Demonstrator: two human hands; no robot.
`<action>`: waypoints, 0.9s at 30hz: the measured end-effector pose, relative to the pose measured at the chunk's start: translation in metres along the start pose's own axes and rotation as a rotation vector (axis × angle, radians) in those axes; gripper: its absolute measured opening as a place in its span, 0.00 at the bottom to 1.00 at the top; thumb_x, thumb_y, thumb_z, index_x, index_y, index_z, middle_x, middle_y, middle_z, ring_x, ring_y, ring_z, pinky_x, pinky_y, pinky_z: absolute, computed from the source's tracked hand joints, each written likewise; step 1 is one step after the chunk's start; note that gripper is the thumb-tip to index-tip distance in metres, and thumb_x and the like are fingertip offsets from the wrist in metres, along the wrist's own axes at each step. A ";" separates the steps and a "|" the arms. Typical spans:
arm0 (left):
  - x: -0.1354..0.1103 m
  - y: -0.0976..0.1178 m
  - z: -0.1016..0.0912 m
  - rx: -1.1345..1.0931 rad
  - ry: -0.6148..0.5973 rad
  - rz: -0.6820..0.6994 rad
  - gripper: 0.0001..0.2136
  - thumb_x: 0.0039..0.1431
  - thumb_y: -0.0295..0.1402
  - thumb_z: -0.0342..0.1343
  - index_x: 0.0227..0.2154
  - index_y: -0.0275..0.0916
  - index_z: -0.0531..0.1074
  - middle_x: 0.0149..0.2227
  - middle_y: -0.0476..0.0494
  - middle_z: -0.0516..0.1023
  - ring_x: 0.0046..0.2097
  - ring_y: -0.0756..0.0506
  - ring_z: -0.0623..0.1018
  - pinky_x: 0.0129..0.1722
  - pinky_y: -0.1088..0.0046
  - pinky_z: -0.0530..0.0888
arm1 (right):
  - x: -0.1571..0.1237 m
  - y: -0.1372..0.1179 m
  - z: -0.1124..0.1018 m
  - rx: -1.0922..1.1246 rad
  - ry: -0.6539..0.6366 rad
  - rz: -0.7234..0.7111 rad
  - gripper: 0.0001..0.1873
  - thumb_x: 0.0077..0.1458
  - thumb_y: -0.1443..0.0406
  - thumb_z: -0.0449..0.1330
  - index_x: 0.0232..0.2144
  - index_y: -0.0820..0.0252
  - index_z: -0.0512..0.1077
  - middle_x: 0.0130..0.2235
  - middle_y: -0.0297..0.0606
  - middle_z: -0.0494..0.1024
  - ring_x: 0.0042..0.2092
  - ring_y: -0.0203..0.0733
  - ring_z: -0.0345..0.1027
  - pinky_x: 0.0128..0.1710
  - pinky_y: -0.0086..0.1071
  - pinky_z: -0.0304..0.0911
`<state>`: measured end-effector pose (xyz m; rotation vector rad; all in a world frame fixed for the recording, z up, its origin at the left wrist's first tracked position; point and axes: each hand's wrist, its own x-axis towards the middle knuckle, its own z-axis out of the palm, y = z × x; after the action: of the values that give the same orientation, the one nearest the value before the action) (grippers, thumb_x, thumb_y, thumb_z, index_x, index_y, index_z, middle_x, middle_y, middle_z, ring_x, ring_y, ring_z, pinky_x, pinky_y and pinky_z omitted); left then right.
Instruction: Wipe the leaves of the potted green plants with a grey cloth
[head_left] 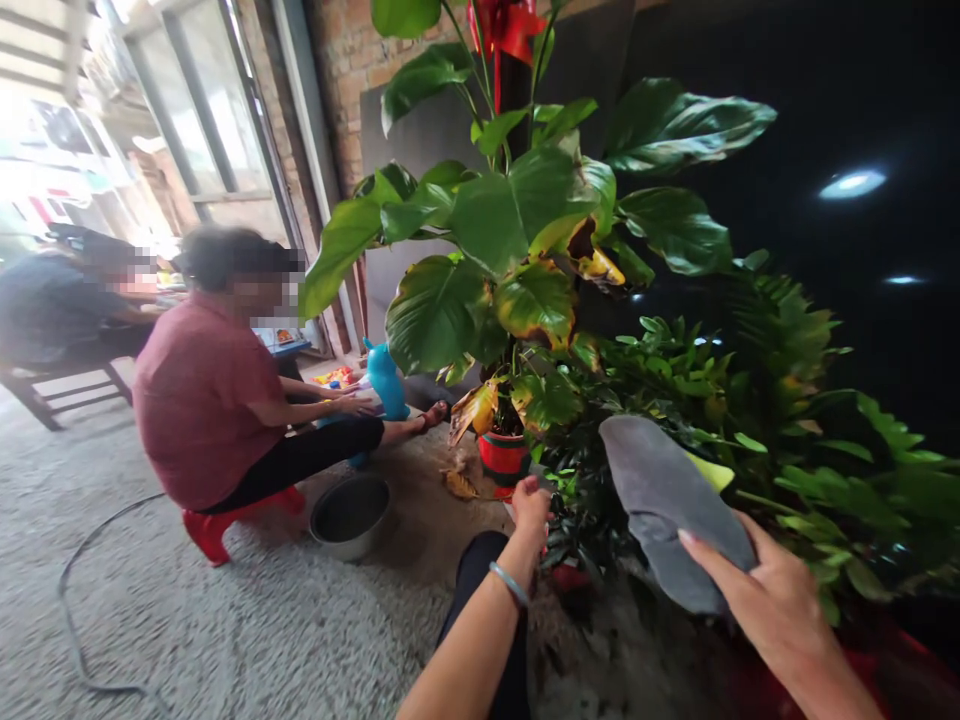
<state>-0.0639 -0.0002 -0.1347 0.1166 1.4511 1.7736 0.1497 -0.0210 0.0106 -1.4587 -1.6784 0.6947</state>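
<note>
My right hand (780,600) grips a folded grey cloth (671,510), thumb on top and fingers underneath. The cloth is held over the low green foliage (675,370) at the right. My left hand (531,512), with a pale bangle (510,583) on the wrist, is reached forward near the base of the plants. Its fingers are curled in, and what they hold, if anything, is hidden. Just beyond it a large-leaved plant (495,215) with some yellowed, browned leaves grows in a red and green pot (504,456). A withered leaf (459,484) lies beside the pot.
A person in a red shirt (214,400) sits on a red stool (217,530) at the left, near a grey basin (351,515) and a blue figure-shaped object (386,382). Another person (60,300) sits farther back. A hose (71,600) crosses the concrete floor.
</note>
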 end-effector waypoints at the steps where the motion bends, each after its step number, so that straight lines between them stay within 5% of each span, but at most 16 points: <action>1: 0.006 0.008 0.004 -0.025 0.007 0.013 0.22 0.41 0.22 0.59 0.43 0.38 0.69 0.34 0.48 0.74 0.22 0.56 0.68 0.19 0.81 0.64 | 0.001 0.001 0.003 -0.005 0.012 0.004 0.22 0.29 0.46 0.58 0.27 0.51 0.72 0.22 0.37 0.78 0.28 0.55 0.73 0.30 0.41 0.66; 7: 0.021 0.039 0.022 -0.135 -0.082 0.043 0.28 0.45 0.23 0.58 0.51 0.44 0.63 0.34 0.50 0.72 0.21 0.57 0.68 0.21 0.81 0.67 | -0.023 0.025 0.010 0.008 -0.296 0.058 0.18 0.28 0.50 0.57 0.22 0.52 0.75 0.25 0.41 0.81 0.31 0.55 0.76 0.33 0.40 0.70; 12: 0.022 0.038 0.029 -0.162 -0.294 0.014 0.16 0.49 0.30 0.58 0.42 0.38 0.68 0.25 0.53 0.70 0.21 0.54 0.68 0.22 0.78 0.68 | -0.023 -0.008 -0.020 0.077 -0.118 0.096 0.20 0.28 0.49 0.62 0.25 0.53 0.76 0.26 0.39 0.81 0.30 0.53 0.76 0.28 0.35 0.69; 15: 0.018 0.027 0.028 -0.130 -0.302 0.016 0.09 0.48 0.34 0.60 0.31 0.37 0.70 0.22 0.53 0.68 0.21 0.54 0.67 0.23 0.77 0.68 | -0.007 -0.025 -0.008 0.052 0.079 0.059 0.26 0.28 0.46 0.61 0.30 0.54 0.75 0.26 0.39 0.81 0.31 0.53 0.75 0.30 0.37 0.68; 17: 0.016 0.019 0.027 -0.110 -0.297 0.021 0.09 0.47 0.35 0.61 0.27 0.37 0.69 0.20 0.54 0.67 0.21 0.54 0.66 0.24 0.77 0.68 | -0.003 -0.022 0.012 0.055 0.051 0.064 0.26 0.28 0.46 0.59 0.29 0.54 0.73 0.27 0.41 0.81 0.34 0.55 0.75 0.34 0.40 0.68; 20: 0.014 0.008 0.025 -0.090 -0.270 0.018 0.11 0.46 0.37 0.62 0.24 0.37 0.68 0.17 0.56 0.64 0.22 0.53 0.66 0.24 0.78 0.65 | -0.013 -0.003 0.033 0.071 -0.190 0.111 0.20 0.24 0.49 0.58 0.21 0.53 0.72 0.24 0.43 0.80 0.31 0.58 0.75 0.34 0.44 0.68; 23: 0.011 0.005 0.027 -0.087 -0.269 -0.019 0.13 0.46 0.39 0.63 0.22 0.38 0.65 0.17 0.56 0.63 0.21 0.54 0.65 0.23 0.79 0.63 | -0.028 0.007 0.024 0.104 -0.318 0.158 0.20 0.25 0.50 0.60 0.22 0.55 0.75 0.26 0.43 0.81 0.32 0.57 0.75 0.35 0.42 0.69; 27: 0.002 0.009 0.032 -0.095 -0.294 -0.085 0.14 0.48 0.41 0.61 0.22 0.39 0.62 0.16 0.57 0.62 0.18 0.53 0.65 0.20 0.78 0.63 | -0.020 -0.015 -0.001 0.117 -0.054 0.132 0.25 0.29 0.47 0.61 0.29 0.55 0.75 0.27 0.41 0.81 0.32 0.54 0.74 0.33 0.38 0.68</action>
<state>-0.0526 0.0254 -0.1173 0.2515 1.1441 1.6739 0.1425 -0.0433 0.0193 -1.4889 -1.5645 0.8962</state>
